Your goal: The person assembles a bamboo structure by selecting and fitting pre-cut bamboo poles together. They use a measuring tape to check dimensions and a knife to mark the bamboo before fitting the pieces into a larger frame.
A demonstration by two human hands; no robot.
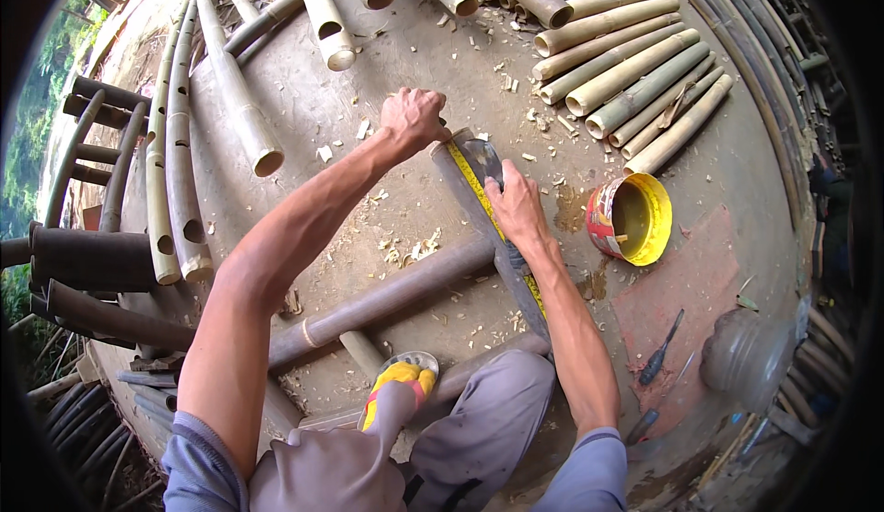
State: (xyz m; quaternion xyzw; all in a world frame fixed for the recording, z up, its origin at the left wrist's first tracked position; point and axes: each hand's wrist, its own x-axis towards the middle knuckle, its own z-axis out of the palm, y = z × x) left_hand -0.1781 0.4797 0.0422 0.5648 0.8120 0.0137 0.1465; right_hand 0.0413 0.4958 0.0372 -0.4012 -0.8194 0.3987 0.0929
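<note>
A dark bamboo pole (pixel 445 169) slants from ahead of me down toward my right knee. Along it lies a yellow measuring tape (pixel 474 183). My left hand (pixel 412 123) is closed in a fist at the pole's far end; what it grips is hidden. My right hand (pixel 521 206) is closed over the pole's right side, beside the tape, its fingers around a dark, flat tool (pixel 481 157) whose kind I cannot make out. A thicker bamboo pole (pixel 396 293) lies crosswise nearer to me, with my foot (pixel 402 385) in yellow and red footwear just below it.
Cut bamboo lengths (pixel 626 56) lie side by side at the far right. Poles with holes (pixel 180 162) lean at the left, near a dark bamboo frame (pixel 101 157). A yellow-rimmed tin (pixel 635 219), a screwdriver-like tool (pixel 656 363) and a clear plastic container (pixel 748 355) stand or lie right.
</note>
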